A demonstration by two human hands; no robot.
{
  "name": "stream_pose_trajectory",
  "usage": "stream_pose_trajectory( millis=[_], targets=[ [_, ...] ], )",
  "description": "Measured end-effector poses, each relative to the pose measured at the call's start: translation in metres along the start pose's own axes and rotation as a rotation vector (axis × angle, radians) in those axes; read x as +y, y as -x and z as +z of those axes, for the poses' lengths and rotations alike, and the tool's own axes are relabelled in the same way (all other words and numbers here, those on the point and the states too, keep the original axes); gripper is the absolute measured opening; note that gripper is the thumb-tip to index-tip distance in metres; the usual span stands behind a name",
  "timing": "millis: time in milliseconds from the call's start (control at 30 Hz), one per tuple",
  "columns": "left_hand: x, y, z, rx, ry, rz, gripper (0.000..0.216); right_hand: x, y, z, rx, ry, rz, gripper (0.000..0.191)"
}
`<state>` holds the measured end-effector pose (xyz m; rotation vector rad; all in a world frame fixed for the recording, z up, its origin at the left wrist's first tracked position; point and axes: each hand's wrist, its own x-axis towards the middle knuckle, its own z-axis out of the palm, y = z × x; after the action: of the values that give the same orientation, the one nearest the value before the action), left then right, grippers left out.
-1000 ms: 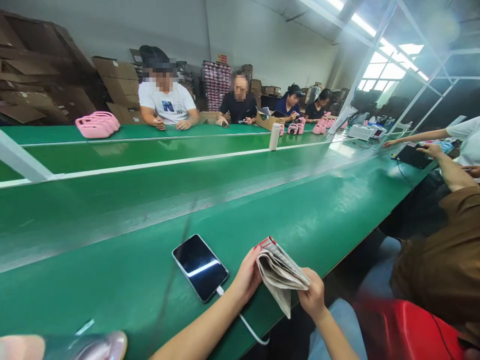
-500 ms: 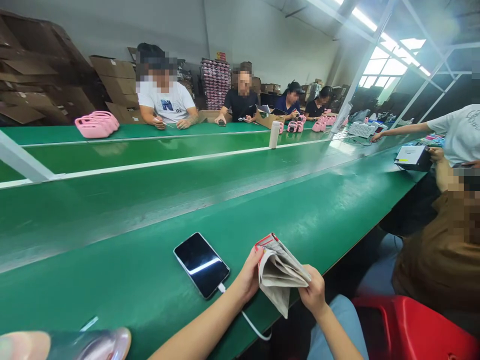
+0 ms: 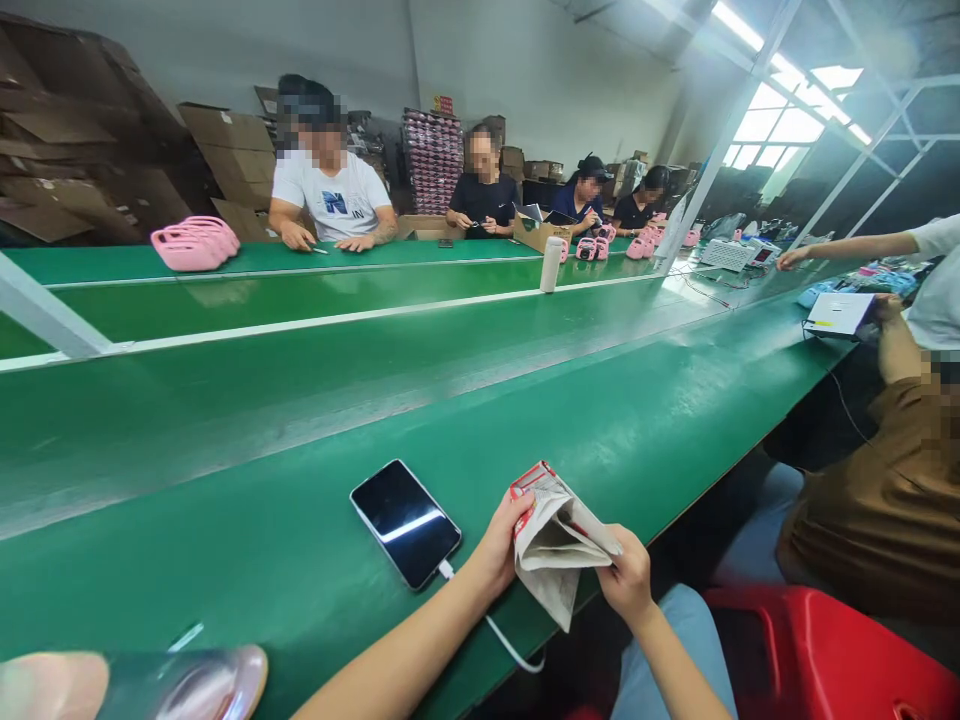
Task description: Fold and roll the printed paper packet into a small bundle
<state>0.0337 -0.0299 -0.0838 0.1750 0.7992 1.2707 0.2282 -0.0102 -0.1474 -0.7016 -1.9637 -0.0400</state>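
Note:
A folded sheet of greyish paper with red print, like newspaper (image 3: 559, 545), is held up between both hands over the table's near edge. At its left side, my left hand (image 3: 504, 545) grips it with the thumb on the printed face. My right hand (image 3: 627, 572) pinches its right corner, fingers closed. The layers part a little in the middle, leaving a gap. Left of my left hand, a smartphone (image 3: 406, 524) lies face up with a dark screen. A white charging cable (image 3: 510, 645) runs from it, passing under my left forearm.
A shiny rounded object (image 3: 217, 685) sits at the lower left. Pink cases (image 3: 195, 244), a pale bottle (image 3: 551, 265) and an open carton (image 3: 534, 232) stand farther back. Several people sit across the table (image 3: 300, 450). At right are a seated co-worker (image 3: 870, 490) and a red stool (image 3: 817, 640).
The paper's folds have spread a little wider in my hands. Across the table, the person in black has both hands together. The white-topped box at right has tilted.

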Motion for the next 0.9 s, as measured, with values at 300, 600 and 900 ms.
stream_pose_trajectory(
  millis=[300, 600, 900],
  targets=[
    [-0.004, -0.005, -0.005, -0.022, 0.033, 0.009, 0.066, 0.001, 0.002, 0.001, 0.009, 0.002, 0.013, 0.018],
    [-0.004, -0.008, -0.008, -0.048, 0.072, -0.005, 0.040, 0.000, 0.001, 0.001, 0.014, -0.007, 0.011, 0.017],
    [-0.009, -0.013, -0.013, -0.006, 0.055, 0.012, 0.066, 0.001, 0.004, 0.002, 0.021, 0.016, 0.021, 0.018]
  ],
)
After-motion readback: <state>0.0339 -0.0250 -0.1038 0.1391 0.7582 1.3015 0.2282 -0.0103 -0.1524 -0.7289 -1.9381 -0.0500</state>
